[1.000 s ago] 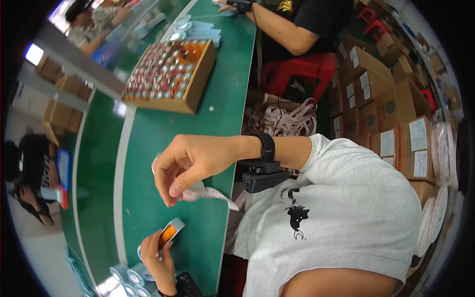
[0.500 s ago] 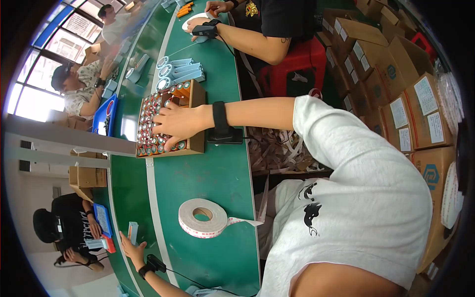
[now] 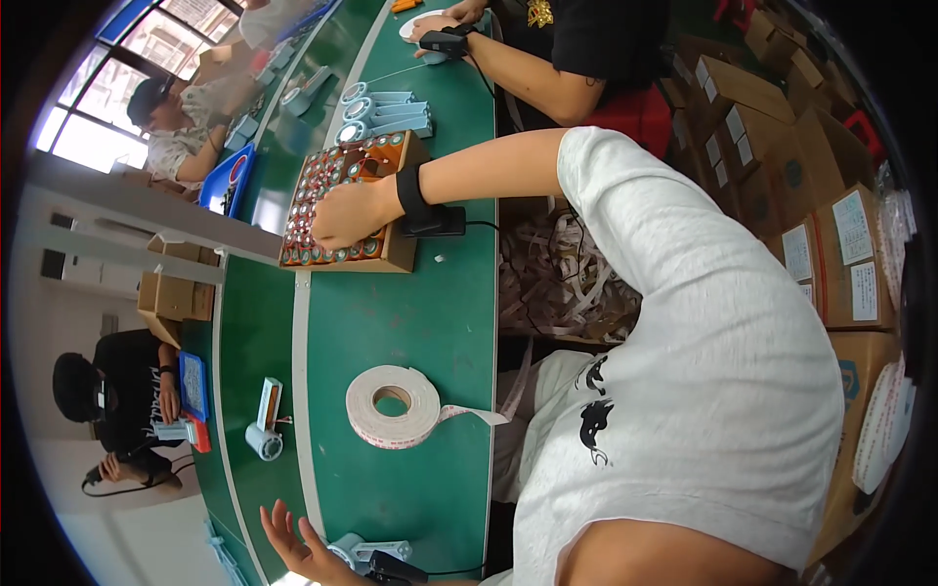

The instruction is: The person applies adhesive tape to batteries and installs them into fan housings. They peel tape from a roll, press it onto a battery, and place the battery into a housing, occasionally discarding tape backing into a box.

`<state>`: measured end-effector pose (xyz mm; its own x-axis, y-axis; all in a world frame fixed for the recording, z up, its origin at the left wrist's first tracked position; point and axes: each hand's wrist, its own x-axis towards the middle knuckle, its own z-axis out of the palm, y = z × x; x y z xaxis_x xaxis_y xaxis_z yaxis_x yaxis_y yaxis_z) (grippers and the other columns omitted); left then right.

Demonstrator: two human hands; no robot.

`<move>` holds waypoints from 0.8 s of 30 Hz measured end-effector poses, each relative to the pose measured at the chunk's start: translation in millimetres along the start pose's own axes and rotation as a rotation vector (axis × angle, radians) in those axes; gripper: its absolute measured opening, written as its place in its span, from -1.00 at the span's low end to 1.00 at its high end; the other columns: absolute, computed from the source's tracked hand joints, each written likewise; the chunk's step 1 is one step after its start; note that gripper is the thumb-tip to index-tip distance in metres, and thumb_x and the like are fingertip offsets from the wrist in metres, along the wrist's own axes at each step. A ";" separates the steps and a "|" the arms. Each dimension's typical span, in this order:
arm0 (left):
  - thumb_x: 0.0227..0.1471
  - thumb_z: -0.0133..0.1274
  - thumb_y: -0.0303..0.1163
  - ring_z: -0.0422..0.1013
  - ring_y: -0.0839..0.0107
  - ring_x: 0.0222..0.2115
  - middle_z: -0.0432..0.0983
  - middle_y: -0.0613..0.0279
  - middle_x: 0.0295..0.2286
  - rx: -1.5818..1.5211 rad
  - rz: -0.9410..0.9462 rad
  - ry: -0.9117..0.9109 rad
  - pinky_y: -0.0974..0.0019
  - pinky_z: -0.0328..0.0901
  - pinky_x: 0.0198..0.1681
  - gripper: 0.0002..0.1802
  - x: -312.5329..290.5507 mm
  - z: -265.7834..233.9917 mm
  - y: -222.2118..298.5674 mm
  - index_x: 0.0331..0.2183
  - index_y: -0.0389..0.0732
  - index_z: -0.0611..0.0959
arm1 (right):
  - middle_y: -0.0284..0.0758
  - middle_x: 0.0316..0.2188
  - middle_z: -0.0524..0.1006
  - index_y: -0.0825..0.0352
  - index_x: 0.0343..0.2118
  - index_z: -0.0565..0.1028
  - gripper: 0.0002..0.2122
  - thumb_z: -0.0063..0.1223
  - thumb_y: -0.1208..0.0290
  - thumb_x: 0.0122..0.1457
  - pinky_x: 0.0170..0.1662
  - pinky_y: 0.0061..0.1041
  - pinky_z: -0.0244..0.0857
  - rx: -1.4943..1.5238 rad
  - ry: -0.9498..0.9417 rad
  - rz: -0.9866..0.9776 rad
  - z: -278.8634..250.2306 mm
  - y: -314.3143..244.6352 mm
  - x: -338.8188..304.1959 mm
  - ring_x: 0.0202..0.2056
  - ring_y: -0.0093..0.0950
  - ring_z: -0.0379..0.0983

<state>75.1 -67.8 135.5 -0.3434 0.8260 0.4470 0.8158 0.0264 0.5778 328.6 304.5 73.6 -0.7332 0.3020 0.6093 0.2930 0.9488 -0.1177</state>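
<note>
My right hand reaches into an open cardboard box packed with orange cylindrical battery cells with pale ends and red wires. Its fingers are curled down over the cells, and their tips are hidden. At the lower edge, my left hand is raised with fingers spread, holding nothing. Just beside it lies a light-blue fan body, partly covered by my wrist. Further up, another light-blue fan body rests on the green strip. A roll of white tape lies between my hands, its loose end hanging past the table edge.
Several light-blue fan bodies lie beyond the box. A blue tray stands across the table. Co-workers sit opposite and at the top, where a co-worker's hand touches a white disc. Cartons are stacked at right.
My left hand has moved away from the fan body on the green strip, toward the lower edge. My right hand, spread over the cells before, now has its fingers curled into the box.
</note>
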 end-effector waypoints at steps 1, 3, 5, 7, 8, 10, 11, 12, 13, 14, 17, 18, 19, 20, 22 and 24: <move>0.01 -0.09 -0.52 0.33 0.33 -0.16 0.40 0.05 -0.17 -0.041 -0.015 0.058 0.28 0.18 -0.05 -0.51 -2.6 -1.4 -4.8 0.04 -0.23 0.31 | -0.15 -0.72 0.42 0.35 -0.63 0.43 -0.78 -0.12 0.31 -0.01 -0.51 -0.27 0.30 -0.033 -0.035 0.018 -6.1 -1.0 1.6 -0.61 -0.19 0.41; 0.03 -0.11 -0.53 0.35 0.36 -0.20 0.43 0.07 -0.21 -0.088 -0.030 0.120 0.30 0.22 -0.09 -0.55 -10.7 -2.5 -12.6 0.02 -0.25 0.34 | -0.12 -0.63 0.45 0.34 -0.61 0.46 -0.77 -0.14 0.31 0.00 -0.44 -0.25 0.31 -0.103 -0.105 0.061 -20.1 -5.3 6.1 -0.54 -0.19 0.44; 0.05 -0.13 -0.54 0.38 0.39 -0.26 0.45 0.08 -0.28 -0.141 -0.065 0.150 0.35 0.26 -0.15 -0.60 -19.5 -2.8 -21.9 -0.02 -0.29 0.37 | -0.13 -0.64 0.45 0.34 -0.61 0.45 -0.78 -0.13 0.31 0.00 -0.45 -0.26 0.31 -0.142 -0.079 0.038 -34.7 -13.6 12.9 -0.54 -0.19 0.44; 0.05 -0.14 -0.54 0.39 0.40 -0.29 0.47 0.09 -0.32 -0.180 -0.089 0.168 0.38 0.28 -0.18 -0.62 -26.5 1.6 -30.8 -0.04 -0.31 0.39 | -0.14 -0.65 0.45 0.34 -0.62 0.44 -0.79 -0.13 0.32 -0.01 -0.46 -0.28 0.31 -0.209 -0.028 -0.003 -52.4 -23.3 20.4 -0.55 -0.20 0.45; 0.05 -0.14 -0.54 0.39 0.40 -0.31 0.47 0.10 -0.34 -0.194 -0.092 0.152 0.38 0.28 -0.19 -0.64 -27.4 4.6 -36.5 -0.06 -0.33 0.40 | -0.14 -0.65 0.45 0.34 -0.62 0.44 -0.79 -0.13 0.32 -0.01 -0.46 -0.28 0.31 -0.216 -0.036 -0.006 -62.9 -26.2 26.3 -0.55 -0.20 0.45; 0.05 -0.13 -0.54 0.40 0.41 -0.34 0.48 0.11 -0.37 -0.204 -0.111 0.132 0.40 0.29 -0.21 -0.67 -33.1 1.7 -42.5 -0.09 -0.36 0.43 | -0.14 -0.75 0.40 0.33 -0.68 0.35 -0.78 -0.10 0.33 0.00 -0.57 -0.30 0.31 -0.237 0.127 -0.110 -78.4 -34.3 50.6 -0.64 -0.16 0.41; 0.05 -0.13 -0.54 0.40 0.41 -0.34 0.48 0.11 -0.37 -0.211 -0.123 0.135 0.40 0.29 -0.21 -0.67 -33.8 3.6 -43.8 -0.09 -0.36 0.43 | -0.14 -0.75 0.40 0.33 -0.68 0.35 -0.78 -0.10 0.33 0.00 -0.57 -0.30 0.31 -0.235 0.114 -0.117 -85.2 -38.2 60.2 -0.64 -0.16 0.41; 0.05 -0.13 -0.54 0.40 0.41 -0.34 0.48 0.11 -0.38 -0.196 -0.126 0.124 0.39 0.29 -0.21 -0.68 -33.5 5.1 -45.1 -0.11 -0.37 0.43 | -0.15 -0.75 0.40 0.33 -0.68 0.35 -0.78 -0.10 0.32 0.00 -0.56 -0.30 0.31 -0.242 0.187 -0.170 -91.7 -41.9 69.9 -0.63 -0.17 0.42; 0.06 -0.13 -0.54 0.40 0.42 -0.35 0.48 0.12 -0.39 -0.182 -0.128 0.112 0.39 0.30 -0.20 -0.70 -32.0 6.2 -46.1 -0.12 -0.38 0.44 | -0.16 -0.75 0.41 0.33 -0.67 0.36 -0.78 -0.09 0.31 0.00 -0.55 -0.29 0.32 -0.248 0.261 -0.219 -95.0 -44.3 77.9 -0.63 -0.17 0.42; 0.06 -0.14 -0.54 0.41 0.42 -0.36 0.48 0.13 -0.40 -0.165 -0.128 0.098 0.39 0.30 -0.20 -0.71 -31.5 7.2 -47.3 -0.14 -0.39 0.45 | -0.16 -0.75 0.41 0.33 -0.67 0.36 -0.78 -0.09 0.31 0.00 -0.55 -0.29 0.32 -0.244 0.252 -0.222 -94.9 -47.5 84.7 -0.63 -0.17 0.42; 0.02 -0.09 -0.57 0.39 0.35 -0.26 0.46 0.07 -0.30 -0.223 -0.199 0.062 0.34 0.26 -0.12 -0.64 -37.8 3.8 -57.2 -0.08 -0.38 0.40 | -0.16 -0.73 0.43 0.32 -0.67 0.38 -0.78 -0.09 0.30 -0.01 -0.53 -0.30 0.33 -0.157 0.275 -0.216 -86.5 -75.0 106.5 -0.62 -0.17 0.43; -0.01 -0.07 -0.58 0.38 0.32 -0.21 0.44 0.04 -0.24 -0.252 -0.230 0.034 0.32 0.23 -0.07 -0.59 -39.4 4.7 -58.2 -0.05 -0.38 0.38 | -0.16 -0.73 0.43 0.32 -0.67 0.38 -0.78 -0.09 0.30 -0.01 -0.53 -0.30 0.33 -0.154 0.271 -0.216 -77.2 -80.6 106.1 -0.62 -0.17 0.43; -0.01 -0.07 -0.58 0.38 0.32 -0.21 0.44 0.04 -0.24 -0.251 -0.237 0.034 0.32 0.23 -0.07 -0.59 -41.2 6.1 -59.1 -0.05 -0.38 0.38 | -0.16 -0.72 0.43 0.32 -0.67 0.39 -0.78 -0.09 0.30 -0.01 -0.52 -0.31 0.33 -0.103 0.244 -0.145 -61.5 -85.5 102.1 -0.61 -0.17 0.43; 0.02 -0.10 -0.59 0.39 0.36 -0.25 0.46 0.06 -0.28 -0.249 -0.210 0.047 0.36 0.25 -0.11 -0.65 -40.7 9.7 -55.7 -0.09 -0.40 0.41 | -0.16 -0.72 0.44 0.32 -0.67 0.40 -0.78 -0.09 0.30 -0.01 -0.52 -0.32 0.33 -0.057 0.217 -0.074 -46.4 -88.1 94.6 -0.60 -0.17 0.44; 0.06 -0.16 -0.60 0.41 0.44 -0.33 0.49 0.12 -0.37 -0.228 -0.165 0.083 0.44 0.30 -0.19 -0.74 -39.4 14.3 -49.7 -0.17 -0.43 0.47 | -0.12 -0.71 0.45 0.33 -0.67 0.40 -0.76 -0.08 0.29 -0.01 -0.51 -0.31 0.34 0.046 0.262 -0.036 -1.6 -84.3 74.2 -0.58 -0.15 0.44; 0.05 -0.15 -0.60 0.41 0.44 -0.33 0.48 0.11 -0.36 -0.230 -0.174 0.082 0.43 0.30 -0.19 -0.74 -38.5 15.3 -48.7 -0.17 -0.43 0.47 | -0.15 -0.69 0.45 0.32 -0.63 0.42 -0.81 -0.07 0.32 -0.02 -0.49 -0.27 0.33 0.039 0.136 0.098 36.0 -78.9 46.1 -0.59 -0.17 0.45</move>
<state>55.7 -92.3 79.7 -0.5128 0.7720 0.3757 0.6174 0.0275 0.7862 249.6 246.8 82.8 -0.6115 0.3807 0.6936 0.3328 0.9191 -0.2110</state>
